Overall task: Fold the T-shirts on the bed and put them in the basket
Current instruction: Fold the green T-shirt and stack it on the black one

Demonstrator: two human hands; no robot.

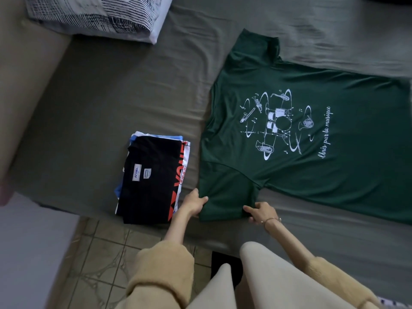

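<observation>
Far left: a beige padded surface (29, 90), blurred and cut by the frame edge; cannot tell what it is. Below it a pale blurred shape (33, 253) beside the tiled floor (100, 253), identity unclear.

Top left: a pillow (100, 16) with a black-and-white line pattern, upper part out of frame.

Grey-green bed sheet (124, 92) runs across the view, wrinkled.

Near the bed's front edge, left of centre: a stack of folded shirts (151, 177). The top one is black with a small white label and a red-and-white strip along its right side; lettering partly hidden by the fold. Blue and white layers show beneath only as edges; count not determinable.

Left hand (195, 202): thumb on top of the cloth and fingers curled under, gripping the left corner of the near sleeve of the green T-shirt (312, 139).

Right hand (260, 211): fingers curled onto the same sleeve at its right corner, pinching the fabric; a thin bracelet on the wrist.

The green T-shirt lies spread flat on the sheet, right of the stack, with a white print of musical instruments and script text. Its far right side is cut off by the frame edge.

Basket not visible.

Bottom: tan sleeves (165, 270) and pale trousers (267, 282), cropped.
</observation>
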